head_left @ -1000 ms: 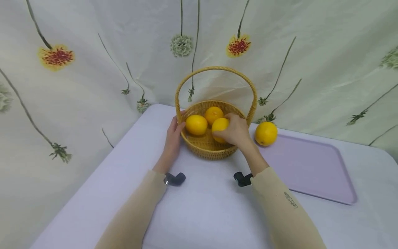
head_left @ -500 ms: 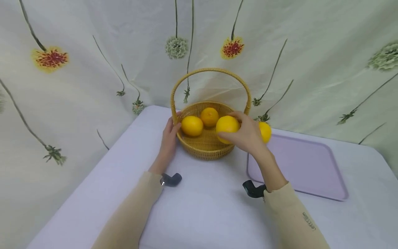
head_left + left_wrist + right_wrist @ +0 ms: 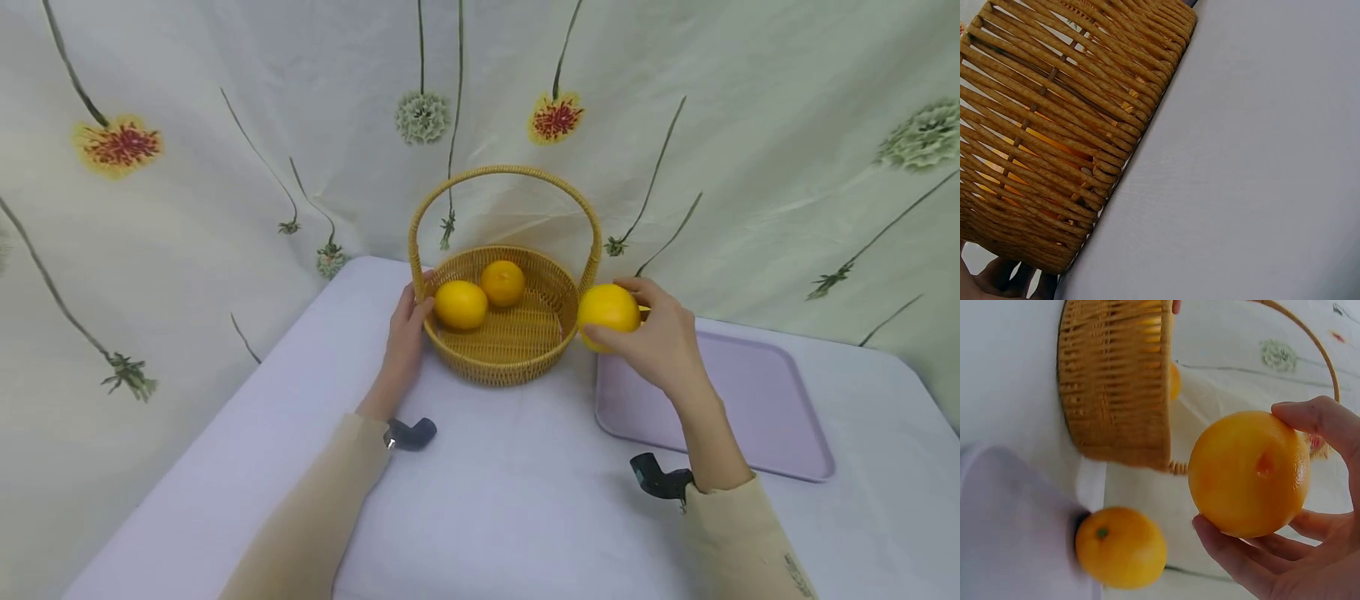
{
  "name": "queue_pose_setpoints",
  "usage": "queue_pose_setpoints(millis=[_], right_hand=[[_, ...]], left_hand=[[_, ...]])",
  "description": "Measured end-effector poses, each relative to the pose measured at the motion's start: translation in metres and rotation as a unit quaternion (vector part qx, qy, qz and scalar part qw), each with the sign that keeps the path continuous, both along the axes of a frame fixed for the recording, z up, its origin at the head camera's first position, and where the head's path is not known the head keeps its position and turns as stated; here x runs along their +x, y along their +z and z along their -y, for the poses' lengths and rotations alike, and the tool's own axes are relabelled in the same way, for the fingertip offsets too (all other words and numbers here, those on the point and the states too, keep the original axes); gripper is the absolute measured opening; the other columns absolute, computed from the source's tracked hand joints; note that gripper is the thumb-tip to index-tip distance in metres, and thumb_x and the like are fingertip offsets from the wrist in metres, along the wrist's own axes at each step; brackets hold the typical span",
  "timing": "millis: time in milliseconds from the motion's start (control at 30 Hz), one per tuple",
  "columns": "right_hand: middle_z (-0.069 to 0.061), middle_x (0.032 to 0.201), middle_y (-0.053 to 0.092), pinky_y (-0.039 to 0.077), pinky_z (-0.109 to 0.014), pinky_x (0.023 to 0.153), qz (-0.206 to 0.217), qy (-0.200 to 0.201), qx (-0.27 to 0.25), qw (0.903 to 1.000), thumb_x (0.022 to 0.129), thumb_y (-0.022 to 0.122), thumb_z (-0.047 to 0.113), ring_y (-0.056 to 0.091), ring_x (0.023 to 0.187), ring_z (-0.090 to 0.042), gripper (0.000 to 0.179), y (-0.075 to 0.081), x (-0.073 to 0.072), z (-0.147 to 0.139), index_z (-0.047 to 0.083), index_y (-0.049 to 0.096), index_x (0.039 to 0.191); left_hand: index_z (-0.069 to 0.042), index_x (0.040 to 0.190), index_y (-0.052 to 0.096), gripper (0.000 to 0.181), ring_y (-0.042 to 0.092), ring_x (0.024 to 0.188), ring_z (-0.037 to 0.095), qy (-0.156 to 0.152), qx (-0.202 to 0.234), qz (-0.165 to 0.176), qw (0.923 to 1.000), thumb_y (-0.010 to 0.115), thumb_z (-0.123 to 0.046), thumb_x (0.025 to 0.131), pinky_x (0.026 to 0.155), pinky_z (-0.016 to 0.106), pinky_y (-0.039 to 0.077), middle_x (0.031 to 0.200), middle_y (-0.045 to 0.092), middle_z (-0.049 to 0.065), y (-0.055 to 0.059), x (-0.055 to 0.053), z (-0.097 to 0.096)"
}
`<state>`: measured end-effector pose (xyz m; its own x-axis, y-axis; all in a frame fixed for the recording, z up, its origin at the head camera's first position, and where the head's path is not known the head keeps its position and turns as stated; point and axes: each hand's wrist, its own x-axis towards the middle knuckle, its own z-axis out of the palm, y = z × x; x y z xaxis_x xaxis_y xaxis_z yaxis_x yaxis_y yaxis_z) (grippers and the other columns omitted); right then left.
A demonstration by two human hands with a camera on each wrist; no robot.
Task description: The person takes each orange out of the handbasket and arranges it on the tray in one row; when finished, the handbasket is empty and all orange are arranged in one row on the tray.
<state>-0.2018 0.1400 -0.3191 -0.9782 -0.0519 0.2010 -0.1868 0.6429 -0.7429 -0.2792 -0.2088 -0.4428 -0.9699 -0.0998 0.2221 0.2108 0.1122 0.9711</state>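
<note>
Gripping one orange (image 3: 609, 312) in the right grip (image 3: 663, 342), with thumb and fingers bent around its sides. Holding it raised above the desk (image 3: 510, 492), just beside the right rim of the basket (image 3: 510, 367) in the head view and near the pale purple tray (image 3: 750, 408). In the right wrist view, thumb on one side of the fruit, fingertips on the opposite side, and a small dimple turned toward the camera.

With the left grip (image 3: 405, 333), holding the left side of the basket, near the foot of its tall handle (image 3: 504, 170).

Inside the basket, two more fruits: the left orange (image 3: 461, 304), close to the left grip, and the back orange (image 3: 503, 283), just beside it. Whether touching or slightly apart, cannot tell.

At the far left corner of the tray, the fourth orange (image 3: 1120, 547), in the head view mostly hidden behind the raised fruit and the right grip.

On both arms, beige sleeves (image 3: 300, 517). Behind the desk, a hanging cloth (image 3: 337, 50) with printed flowers.
</note>
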Motion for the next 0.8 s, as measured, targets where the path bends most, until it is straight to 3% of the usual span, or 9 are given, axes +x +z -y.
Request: queue_pose_setpoints(millis=[200,433,633,800], right_hand=[[-0.028,0.15,0.056,0.058,-0.061,0.094,-0.011,-0.056,-0.009,0.9983,0.09,0.081,0.033,0.059,0.126,-0.049,0.073,-0.006,-0.006,-0.023,0.007,0.052,0.151],[-0.031,0.154,0.051,0.054,-0.063,0.102,0.005,-0.118,-0.026,0.9927,0.091,0.079,0.035,0.053,0.133,-0.05,0.079,-0.017,-0.015,-0.047,0.004,0.045,0.156],[-0.029,0.158,0.047,0.049,-0.063,0.11,0.025,-0.16,-0.044,0.9858,0.091,0.078,0.034,0.045,0.142,-0.049,0.082,-0.035,-0.023,-0.061,0.003,0.042,0.158],[-0.028,0.16,0.045,0.045,-0.063,0.114,0.036,-0.18,-0.056,0.9814,0.091,0.078,0.035,0.042,0.145,-0.048,0.084,-0.051,-0.031,-0.069,0.003,0.039,0.159]], left_hand=[[-0.029,0.159,0.045,0.048,0.032,0.157,0.013,0.005,-0.007,-0.008,0.9999,0.046,-0.034,0.112,0.132,0.042,0.022,0.168,0.04,-0.007,0.0,0.004,0.003],[-0.029,0.16,0.043,0.049,0.027,0.16,0.013,0.007,-0.008,-0.01,0.9999,0.046,-0.033,0.112,0.133,0.044,0.017,0.17,0.038,-0.006,0.003,0.002,0.004],[-0.018,0.162,0.041,0.051,0.027,0.161,0.021,-0.008,-0.001,-0.002,1.0,0.046,-0.025,0.111,0.133,0.047,0.017,0.171,0.036,0.003,0.014,0.007,0.0],[-0.018,0.161,0.042,0.051,0.028,0.16,0.021,-0.006,-0.006,0.011,0.9999,0.045,-0.025,0.111,0.133,0.046,0.019,0.171,0.037,0.003,0.024,0.017,-0.005]])
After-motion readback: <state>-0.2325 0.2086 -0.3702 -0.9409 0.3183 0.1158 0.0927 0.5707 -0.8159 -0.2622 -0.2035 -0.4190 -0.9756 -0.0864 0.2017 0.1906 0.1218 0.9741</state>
